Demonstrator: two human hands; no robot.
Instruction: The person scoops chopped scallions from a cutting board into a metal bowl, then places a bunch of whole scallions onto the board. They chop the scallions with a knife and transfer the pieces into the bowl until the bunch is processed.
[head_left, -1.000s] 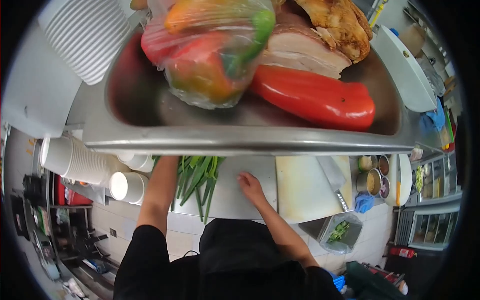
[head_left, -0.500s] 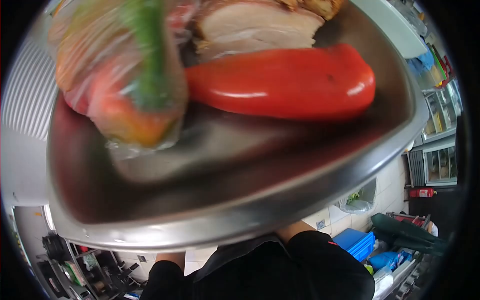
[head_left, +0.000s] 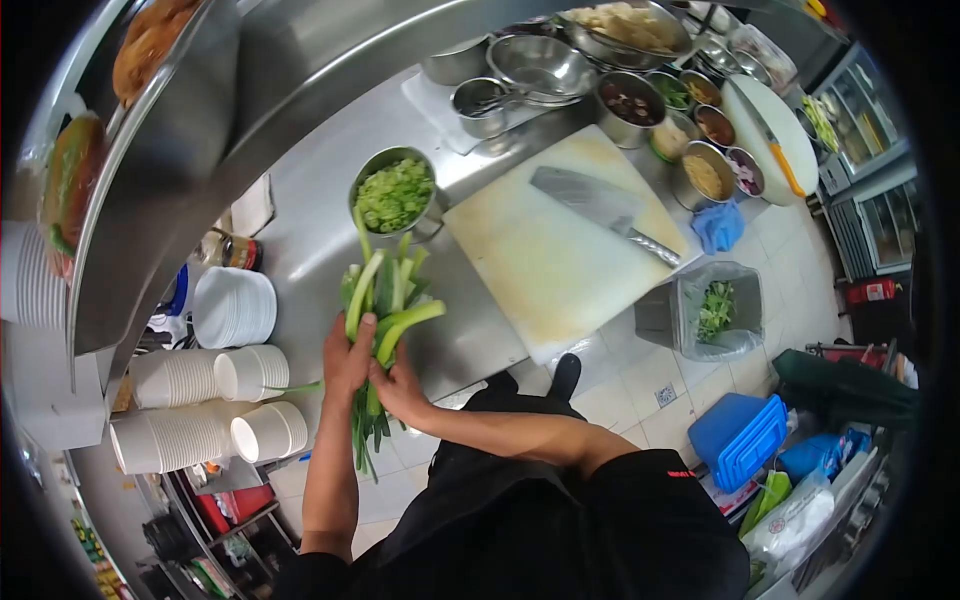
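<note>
A bunch of green onions (head_left: 384, 285) is gripped by both of my hands near the left part of the steel counter. My left hand (head_left: 348, 352) wraps it from the left side, and my right hand (head_left: 400, 388) closes on it slightly lower. Thick pale stalks stick out above the hands, while thin green leaves hang below, past the counter edge. Just beyond the stalks stands a metal container of chopped green onion (head_left: 394, 195). On the right lies a white cutting board (head_left: 520, 250) with a cleaver (head_left: 590, 200) flat on it.
Stacked white paper bowls (head_left: 175, 437) stand at the left. Metal bowls (head_left: 540, 65) and ingredient tins (head_left: 703, 172) line the back. A knife (head_left: 768, 135) rests on a round white board at right. A lined bin (head_left: 717, 312) stands below; a steel shelf overhangs upper left.
The close view of a metal tray with a red pepper and meat has given way to the counter. Both hands now show, holding green onions.
</note>
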